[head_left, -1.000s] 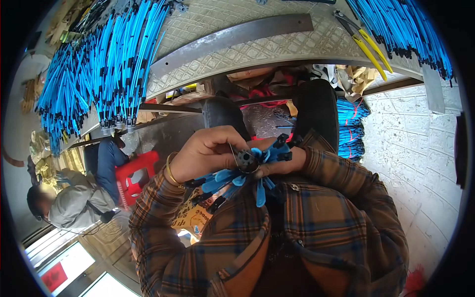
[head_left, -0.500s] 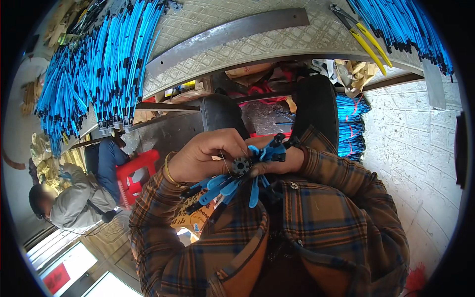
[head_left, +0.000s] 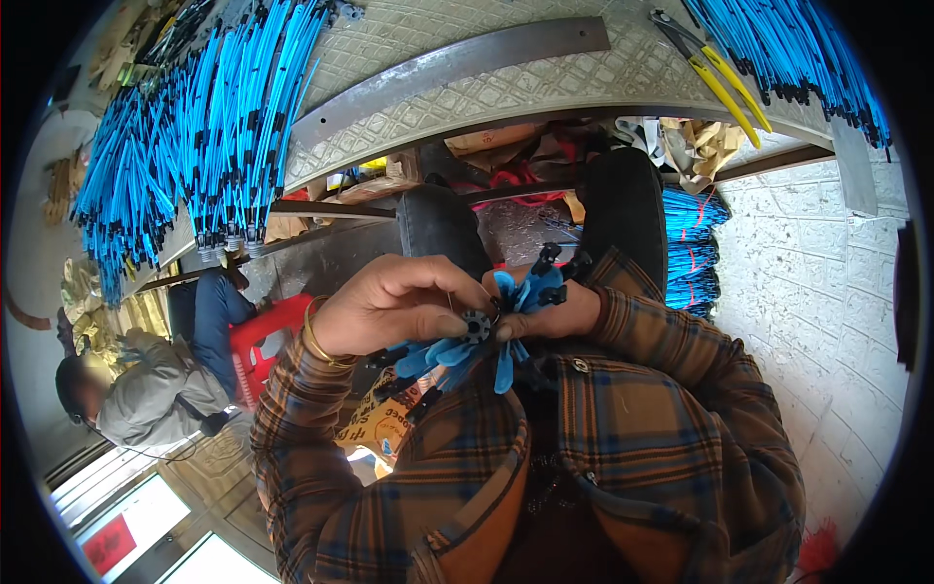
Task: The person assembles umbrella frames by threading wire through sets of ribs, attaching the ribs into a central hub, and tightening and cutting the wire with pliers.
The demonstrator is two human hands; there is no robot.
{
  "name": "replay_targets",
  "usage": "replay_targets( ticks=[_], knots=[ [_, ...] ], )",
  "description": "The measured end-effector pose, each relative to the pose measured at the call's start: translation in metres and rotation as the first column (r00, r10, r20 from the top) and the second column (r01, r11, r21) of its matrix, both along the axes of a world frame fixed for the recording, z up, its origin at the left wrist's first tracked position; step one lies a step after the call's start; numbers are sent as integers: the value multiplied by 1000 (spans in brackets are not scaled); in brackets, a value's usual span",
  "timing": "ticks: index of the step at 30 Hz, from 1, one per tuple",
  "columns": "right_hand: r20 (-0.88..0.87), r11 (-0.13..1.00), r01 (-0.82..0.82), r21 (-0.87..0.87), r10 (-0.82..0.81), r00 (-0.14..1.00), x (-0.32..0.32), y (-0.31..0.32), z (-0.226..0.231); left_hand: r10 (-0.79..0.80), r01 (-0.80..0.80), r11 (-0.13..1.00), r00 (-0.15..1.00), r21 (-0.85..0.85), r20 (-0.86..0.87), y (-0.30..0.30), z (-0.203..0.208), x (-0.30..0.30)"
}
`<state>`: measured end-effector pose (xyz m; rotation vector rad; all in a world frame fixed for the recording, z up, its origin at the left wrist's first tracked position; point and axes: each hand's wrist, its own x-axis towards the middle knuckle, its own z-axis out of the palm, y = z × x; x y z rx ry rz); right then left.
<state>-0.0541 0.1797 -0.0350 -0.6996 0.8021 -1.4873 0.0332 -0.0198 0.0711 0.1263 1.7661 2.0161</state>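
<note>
Both my hands meet over my lap at a black, round, notched hub (head_left: 476, 326) with flat blue ribs (head_left: 418, 362) fanned around it, much like an umbrella frame. My left hand (head_left: 394, 304) pinches close to the hub's left edge. A thin wire shows faintly by its fingers; the fingertips partly hide what they grip. Wrapped round the bundle from the right, my right hand (head_left: 564, 310) has its thumb beside the hub. Black-tipped rib ends stick up above that hand. The lower part of the bundle is hidden against my jacket.
On the bench ahead lie piles of blue rods (head_left: 229, 127), a long metal strip (head_left: 452, 70) and yellow-handled pliers (head_left: 720, 88). Tied blue bundles (head_left: 693, 248) stand by the white brick wall. At left a person (head_left: 156, 389) sits near a red stool (head_left: 258, 346).
My left hand has shifted slightly left and down, its thumb now pressed against the hub's edge. The blue ribs have tilted a little; my right hand keeps its grip.
</note>
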Motion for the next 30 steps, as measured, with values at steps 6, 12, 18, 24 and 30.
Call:
replay_targets(
  ticks=[6, 12, 18, 24, 30],
  knots=[
    [-33, 1000, -10, 1, 10, 999, -2, 0, 2, 159, -165, 977, 986, 139, 51, 10, 0, 3],
    [-78, 1000, -9, 22, 11, 997, -2, -1, 1, 242, -255, 962, 962, 101, 126, 13, 1, 4],
    [-82, 1000, 28, 2, -28, 996, 2, -3, 0, 209, -219, 972, 972, 84, 111, 12, 2, 4],
    [-45, 996, 85, 27, -84, 995, 5, -2, 1, 15, -15, 985, 1000, -173, 0, -2, 3, 0],
    [-85, 995, 89, 45, -85, 993, 7, -4, -3, -16, -20, 967, 990, -255, -139, -2, 8, -3]
  ],
)
